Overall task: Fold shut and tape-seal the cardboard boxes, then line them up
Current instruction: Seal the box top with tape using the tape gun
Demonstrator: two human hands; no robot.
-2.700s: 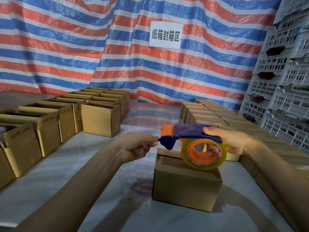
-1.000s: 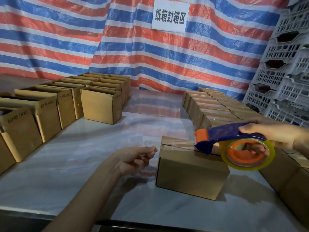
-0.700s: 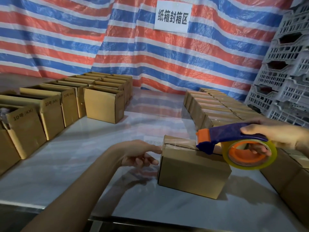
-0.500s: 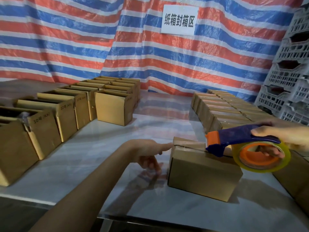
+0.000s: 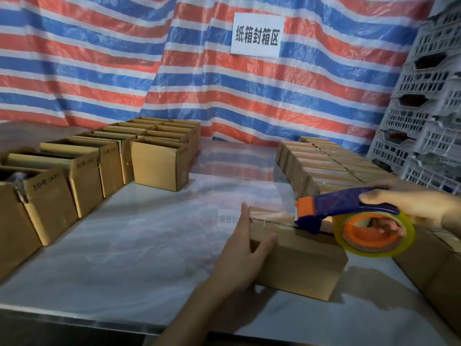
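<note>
A closed cardboard box (image 5: 301, 265) lies on the pale table (image 5: 139, 248) in front of me. My left hand (image 5: 243, 248) presses flat against the box's left end, fingers straight, thumb over its front edge. My right hand (image 5: 411, 206) grips a blue and orange tape dispenser (image 5: 349, 218) with a clear tape roll. The dispenser's nose touches the box's top seam, and a strip of tape runs from it to the left end.
Open boxes (image 5: 159, 166) stand in rows at the left. Sealed boxes (image 5: 329, 166) line up at the right, running back to the striped tarp (image 5: 124, 58). Grey plastic crates (image 5: 429, 108) are stacked at far right. The table's front edge (image 5: 99, 323) is near me.
My left hand let go of the tape end, moved right and flattened against the box's left end. The dispenser came down onto the box top and drew tape rightward along the seam.
</note>
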